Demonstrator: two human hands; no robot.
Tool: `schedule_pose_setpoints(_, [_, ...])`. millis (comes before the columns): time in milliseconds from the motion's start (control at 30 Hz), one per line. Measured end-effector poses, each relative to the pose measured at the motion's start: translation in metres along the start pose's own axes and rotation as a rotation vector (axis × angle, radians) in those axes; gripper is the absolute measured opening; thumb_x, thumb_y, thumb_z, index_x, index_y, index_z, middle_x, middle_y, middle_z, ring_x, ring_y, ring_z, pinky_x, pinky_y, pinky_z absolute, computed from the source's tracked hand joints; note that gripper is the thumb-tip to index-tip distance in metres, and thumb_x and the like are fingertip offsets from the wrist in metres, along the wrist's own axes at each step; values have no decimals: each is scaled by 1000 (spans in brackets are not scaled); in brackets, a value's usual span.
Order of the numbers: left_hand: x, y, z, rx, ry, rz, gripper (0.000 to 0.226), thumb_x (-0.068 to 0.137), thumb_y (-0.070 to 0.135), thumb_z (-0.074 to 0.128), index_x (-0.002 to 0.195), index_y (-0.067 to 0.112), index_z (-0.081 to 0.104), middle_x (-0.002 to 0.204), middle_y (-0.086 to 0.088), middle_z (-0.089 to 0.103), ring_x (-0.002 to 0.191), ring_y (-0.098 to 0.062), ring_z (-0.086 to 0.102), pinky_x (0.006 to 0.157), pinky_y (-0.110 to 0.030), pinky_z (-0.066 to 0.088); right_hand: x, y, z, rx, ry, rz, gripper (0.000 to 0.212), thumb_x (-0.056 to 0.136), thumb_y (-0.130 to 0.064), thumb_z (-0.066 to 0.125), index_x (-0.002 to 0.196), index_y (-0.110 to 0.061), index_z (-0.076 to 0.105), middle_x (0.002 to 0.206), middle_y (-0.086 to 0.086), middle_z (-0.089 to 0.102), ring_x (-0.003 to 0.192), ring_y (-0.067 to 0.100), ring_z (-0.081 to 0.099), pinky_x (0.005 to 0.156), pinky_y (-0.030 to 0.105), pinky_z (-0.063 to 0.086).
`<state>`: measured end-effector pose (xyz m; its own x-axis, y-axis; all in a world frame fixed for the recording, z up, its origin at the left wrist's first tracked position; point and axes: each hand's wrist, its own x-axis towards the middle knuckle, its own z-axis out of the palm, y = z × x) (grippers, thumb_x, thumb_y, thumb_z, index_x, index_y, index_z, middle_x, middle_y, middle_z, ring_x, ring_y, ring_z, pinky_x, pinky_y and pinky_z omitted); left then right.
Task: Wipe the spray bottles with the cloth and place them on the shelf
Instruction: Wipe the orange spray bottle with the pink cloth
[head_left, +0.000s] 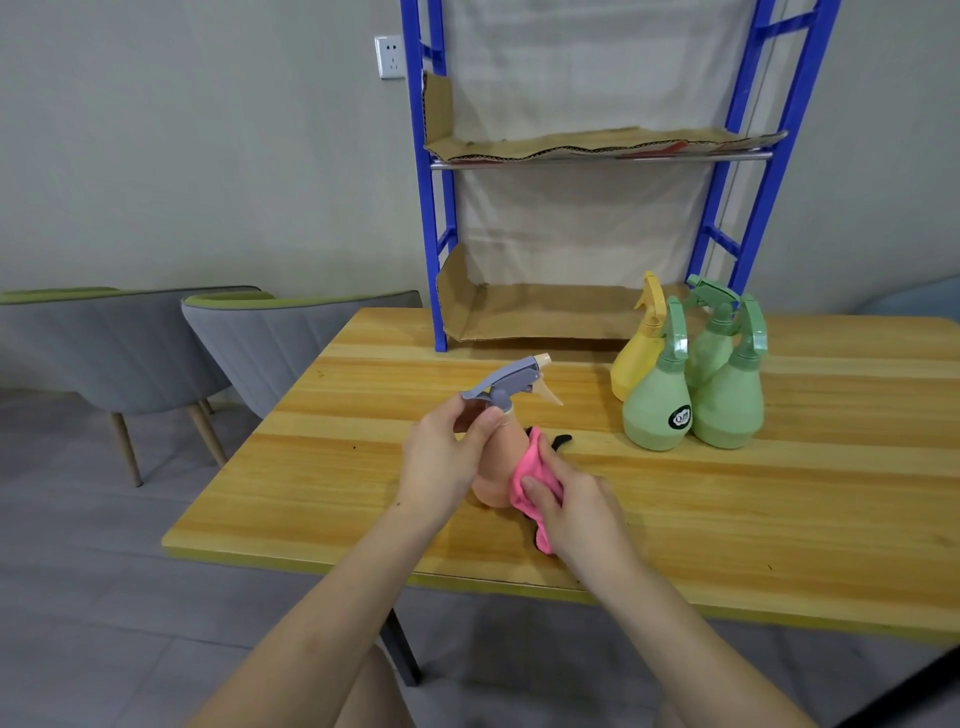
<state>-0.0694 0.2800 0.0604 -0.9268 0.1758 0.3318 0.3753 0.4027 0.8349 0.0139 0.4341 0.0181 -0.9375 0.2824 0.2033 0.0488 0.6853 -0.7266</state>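
My left hand (447, 457) grips the neck of a peach spray bottle (491, 491) with a grey trigger head (506, 384), held tilted over the wooden table (779, 519). My right hand (576, 506) presses a pink cloth (530, 478) against the bottle's right side, fingers curled round the cloth. To the right stand a yellow spray bottle (636, 364) and three green spray bottles (657, 410), (730, 410), (714, 338), close together. A blue shelf (434, 234) lined with cardboard rises at the table's back; its tiers hold no bottles.
Two grey chairs (280, 343) with green trim stand left of the table, by the wall. A wall socket (389, 56) is beside the shelf. The table's front edge runs just below my hands. A small black piece (561, 440) shows behind the cloth.
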Motion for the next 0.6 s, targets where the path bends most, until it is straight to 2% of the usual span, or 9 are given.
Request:
schedule_pose_setpoints(67, [0,2,0,25,-3,4,23,101,40,64,112,23,75,103,12,76,101,-9,70,94,-40,56,1,-10,-4,53,7,-21,59,105,-34,62,160,-37,40,87,1,70,75,22,64,59,23,45])
schedule_pose_setpoints(133, [0,3,0,33,-12,12,21,101,39,65,111,24,75,100,15,76,99,-6,70,91,-35,56,6,-22,-3,134,62,-65,57,104,-35,64,157,-37,44,83,-5,67,65,16,60,55,19,45])
schedule_pose_setpoints(233, [0,4,-1,27,-25,17,19,101,38,65,110,24,75,98,16,75,96,0,68,84,-26,52,18,-31,1,175,131,-108,56,102,-33,67,156,-30,49,88,0,70,72,11,54,67,21,44])
schedule_pose_setpoints(300, [1,3,-2,34,-31,18,13,100,37,66,107,28,73,95,19,74,94,3,67,81,-22,50,15,-27,2,139,113,-112,57,103,-32,66,157,-32,46,82,-4,65,71,10,51,63,17,39])
schedule_pose_setpoints(367, [2,2,-1,32,-23,14,14,101,37,66,107,28,73,97,18,74,97,0,68,84,-25,52,8,-13,-1,94,61,-89,60,104,-32,65,159,-37,41,79,-8,60,69,11,53,63,23,42])
schedule_pose_setpoints(433, [2,1,1,41,-12,14,23,101,39,64,113,22,74,104,12,76,101,-8,69,90,-33,55,2,1,-3,15,-8,-47,64,104,-32,64,162,-37,36,85,0,68,77,20,61,72,35,49])
schedule_pose_setpoints(500, [2,1,2,58,-8,18,29,102,40,62,118,19,73,108,8,76,103,-11,69,92,-36,55,2,7,-3,-25,-59,-8,65,104,-33,65,162,-34,36,95,7,74,86,26,65,76,36,51])
schedule_pose_setpoints(600, [0,3,3,86,-3,26,30,103,40,60,120,18,72,111,7,75,105,-12,68,89,-31,52,5,0,-4,25,-30,2,61,103,-34,66,159,-32,42,82,2,66,72,20,58,60,24,43])
